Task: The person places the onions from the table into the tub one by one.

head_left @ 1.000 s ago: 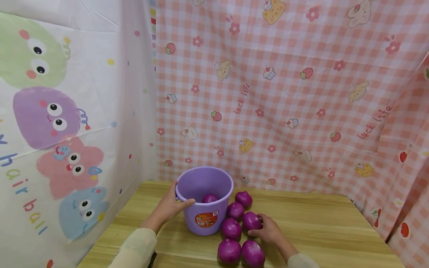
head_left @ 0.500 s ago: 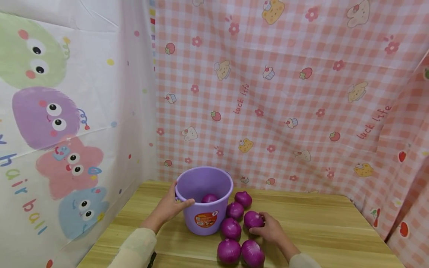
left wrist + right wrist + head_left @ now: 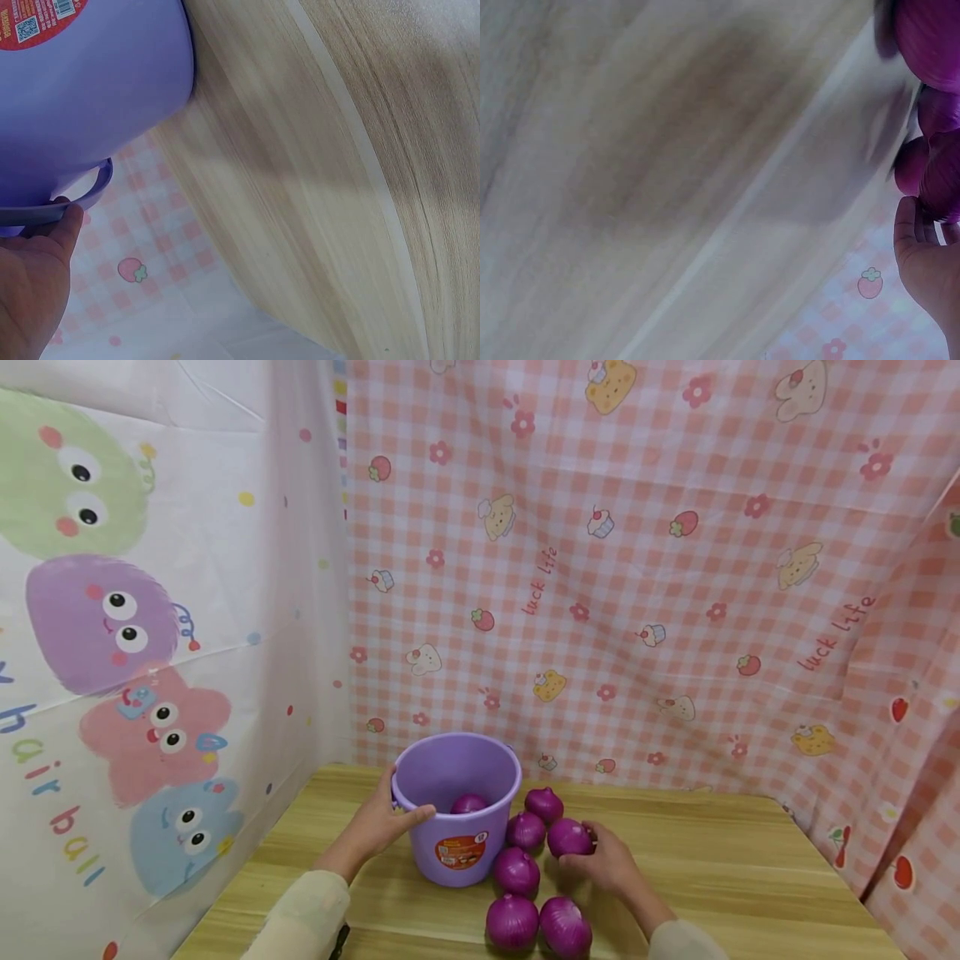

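A purple plastic bucket (image 3: 429, 852) with a red round label stands on the table, and one red onion (image 3: 470, 803) shows inside it. My left hand (image 3: 378, 822) grips the bucket's rim at its left side, thumb over the edge; the left wrist view shows the hand (image 3: 34, 289) at the rim, by the handle lug (image 3: 103, 180). My right hand (image 3: 611, 860) holds another red onion (image 3: 569, 838) between thumb and fingers, to the right of the bucket. In the right wrist view the fingers (image 3: 905, 225) reach up to the held onion (image 3: 943, 180), which is partly cut off.
Several more red onions lie right of the bucket: two behind (image 3: 527, 831), one beside its base (image 3: 517, 872), two nearer the front (image 3: 513, 922). The wood-grain table (image 3: 697, 877) meets a pink checked cloth (image 3: 645, 677) at the back and a white printed cloth (image 3: 300, 610) at left.
The right hand has taken the onion slightly up and away from the onion beside the bucket's base. The left hand and the bucket have stayed in place.
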The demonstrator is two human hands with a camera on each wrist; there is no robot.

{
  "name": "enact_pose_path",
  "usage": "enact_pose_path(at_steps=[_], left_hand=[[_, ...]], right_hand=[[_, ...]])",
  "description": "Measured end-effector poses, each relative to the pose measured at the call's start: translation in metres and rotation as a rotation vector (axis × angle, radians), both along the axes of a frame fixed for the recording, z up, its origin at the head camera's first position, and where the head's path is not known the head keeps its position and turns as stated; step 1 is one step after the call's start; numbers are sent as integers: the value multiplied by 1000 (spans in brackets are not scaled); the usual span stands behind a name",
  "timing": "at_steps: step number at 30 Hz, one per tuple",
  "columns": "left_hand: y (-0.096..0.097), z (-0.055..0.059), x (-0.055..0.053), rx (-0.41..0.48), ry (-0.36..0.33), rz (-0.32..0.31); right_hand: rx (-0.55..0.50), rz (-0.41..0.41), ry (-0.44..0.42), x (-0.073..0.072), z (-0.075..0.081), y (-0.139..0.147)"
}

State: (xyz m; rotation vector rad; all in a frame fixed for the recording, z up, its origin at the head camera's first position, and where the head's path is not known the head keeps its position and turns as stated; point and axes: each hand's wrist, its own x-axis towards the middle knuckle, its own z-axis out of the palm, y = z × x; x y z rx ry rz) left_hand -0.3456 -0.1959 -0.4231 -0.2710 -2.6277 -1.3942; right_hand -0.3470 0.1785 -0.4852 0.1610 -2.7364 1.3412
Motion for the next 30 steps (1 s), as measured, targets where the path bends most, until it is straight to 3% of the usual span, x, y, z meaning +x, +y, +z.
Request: enact_pose_path(at_steps=[6,23,30], left_hand=[[-1,0,-1,1,-1,-3],[-1,0,0,-9,-7,2],[0,0,1,2,-15,2]], right_hand=[[-27,0,40,0,10,0],[-36,9,50,-3,40,-5],[-84,19,67,-8,51,-7]])
